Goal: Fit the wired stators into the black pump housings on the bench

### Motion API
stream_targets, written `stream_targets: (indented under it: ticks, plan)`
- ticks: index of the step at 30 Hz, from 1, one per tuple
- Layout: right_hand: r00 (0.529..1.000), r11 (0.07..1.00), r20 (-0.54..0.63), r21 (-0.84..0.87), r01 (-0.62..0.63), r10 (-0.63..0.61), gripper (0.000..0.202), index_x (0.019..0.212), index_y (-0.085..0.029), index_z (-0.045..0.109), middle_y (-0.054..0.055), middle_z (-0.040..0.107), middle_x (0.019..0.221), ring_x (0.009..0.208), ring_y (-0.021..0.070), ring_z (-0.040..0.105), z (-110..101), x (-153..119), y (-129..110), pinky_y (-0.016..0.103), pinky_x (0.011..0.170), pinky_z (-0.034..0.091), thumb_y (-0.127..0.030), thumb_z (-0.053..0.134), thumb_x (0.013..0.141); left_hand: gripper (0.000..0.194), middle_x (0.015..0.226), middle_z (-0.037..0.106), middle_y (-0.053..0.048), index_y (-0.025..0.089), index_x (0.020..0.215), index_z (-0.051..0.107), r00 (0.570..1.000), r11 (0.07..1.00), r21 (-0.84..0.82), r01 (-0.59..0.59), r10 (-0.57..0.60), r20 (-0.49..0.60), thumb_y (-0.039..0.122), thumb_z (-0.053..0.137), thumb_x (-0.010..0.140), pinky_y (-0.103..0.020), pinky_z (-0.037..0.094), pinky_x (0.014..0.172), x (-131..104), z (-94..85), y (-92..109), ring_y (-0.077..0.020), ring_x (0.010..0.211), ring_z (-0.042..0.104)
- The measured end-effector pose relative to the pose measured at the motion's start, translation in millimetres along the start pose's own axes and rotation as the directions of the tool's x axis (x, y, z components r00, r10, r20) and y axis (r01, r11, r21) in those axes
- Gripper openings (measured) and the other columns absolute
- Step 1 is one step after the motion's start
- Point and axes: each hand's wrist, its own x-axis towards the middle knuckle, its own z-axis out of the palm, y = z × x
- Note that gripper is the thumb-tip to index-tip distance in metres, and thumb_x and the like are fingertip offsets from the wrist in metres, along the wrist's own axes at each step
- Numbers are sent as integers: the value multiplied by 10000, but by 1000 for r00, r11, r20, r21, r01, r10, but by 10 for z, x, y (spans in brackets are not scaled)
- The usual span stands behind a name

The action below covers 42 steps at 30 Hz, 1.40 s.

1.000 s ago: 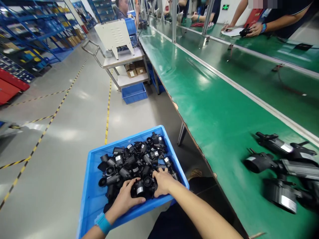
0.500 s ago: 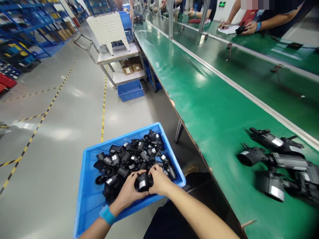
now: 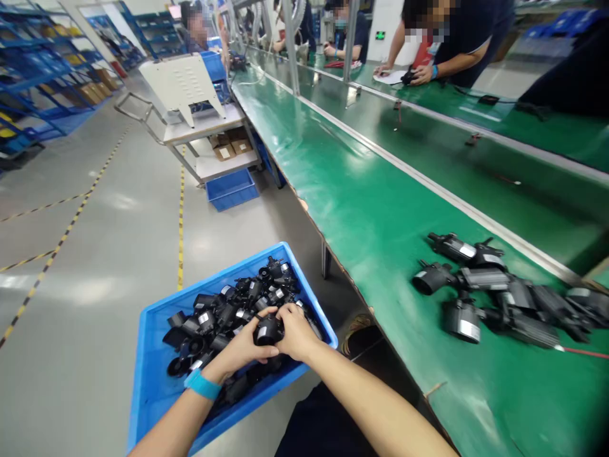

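Observation:
Both hands hold one black cylindrical part (image 3: pixel 269 331) with a white label, over the near side of a blue bin (image 3: pixel 141 355). My left hand (image 3: pixel 245 348), with a light blue band at its wrist, wraps round the part's left side and underside. Fingers of my right hand (image 3: pixel 295 330) are closed on its right side. Many similar black parts (image 3: pixel 228 311) lie jumbled in the bin. On the green table (image 3: pixel 380 209) at the right, several more black parts (image 3: pixel 485 279) lie in a loose pile, with a red wire beside them.
The table's worn edge runs diagonally close to the bin's right side. A metal cart (image 3: pixel 209 127) carrying a white metal box (image 3: pixel 183 86) stands ahead, near an additional blue bin (image 3: pixel 231 189) on the floor. People work across the table, one (image 3: pixel 457 57) handling a black part.
The view has swung to the right, showing more of the pile on the table. The held part has turned and sits slightly raised in both hands.

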Motion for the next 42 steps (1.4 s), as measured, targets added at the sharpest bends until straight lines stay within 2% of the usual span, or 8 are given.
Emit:
stream_targets:
  ticks: [4,10,15,20,28,31,35,42]
  plan:
    - [982,995,-160,0,100,-99,597,1046,-231,573,66,510,1258,1197,279,457,-252,78,-302,405,1031,454,-215,882,536,991,1501,508,-115,286,1517,323,963,962,158,-220,241,-125,454,843,690,-573,388,1172,4,-198,320,-377,1373,488]
    - [796,910,-442,-195,364,-414,497,1130,-233,563,86,458,1383,1312,292,376,-1026,-315,-753,429,1099,424,-219,794,690,909,1508,482,-89,301,1458,387,806,753,516,-409,563,-183,481,838,690,-621,387,1155,-15,-245,1090,-393,1387,471]
    - [638,916,-662,-338,215,-394,461,1174,-235,576,103,449,1407,1359,325,356,-1688,-1134,-410,531,1148,370,-151,692,735,860,1364,566,-78,311,1397,462,632,526,468,-710,770,93,464,880,662,-497,534,1040,313,660,1834,-330,1223,602]
    - [519,930,-810,-360,-70,-274,469,1207,-218,585,141,436,1420,1364,334,376,-2018,-1790,303,582,1160,352,-83,626,760,919,1414,496,-114,320,1445,425,390,278,315,-907,835,388,436,897,665,-531,406,1163,801,1678,2239,-330,1353,479]
    - [595,934,-796,-288,-212,-111,788,1500,-154,386,170,264,1628,1484,284,319,-2447,-2358,669,467,1192,379,-37,586,747,1013,1692,-19,-128,355,1534,347,375,66,522,-851,770,515,447,884,680,-621,279,1208,1271,2286,2567,-457,1536,110]
    - [486,914,-866,-285,-287,-117,669,1426,-176,516,129,478,1523,1367,230,505,-2625,-2524,729,406,1145,444,21,446,791,1073,1696,-124,-141,346,1561,310,407,-6,622,-783,751,520,496,880,665,-625,318,1179,1352,2433,2684,-497,1529,61]
    - [348,904,-926,-268,-334,-146,451,1249,-235,661,51,663,1312,1201,178,627,-2709,-2764,841,333,1067,500,-55,419,913,1170,1698,-16,-195,331,1556,338,431,-74,730,-680,765,478,561,912,562,-791,299,1070,1196,2566,2784,-580,1496,30]
    - [165,924,-979,-173,-340,-123,207,1034,-228,722,46,747,1035,963,224,668,-2562,-3195,1023,363,893,532,-156,570,913,628,1644,334,-97,359,1519,400,227,-312,593,-742,716,660,461,615,938,-621,314,1182,692,2931,2932,-375,1526,243]
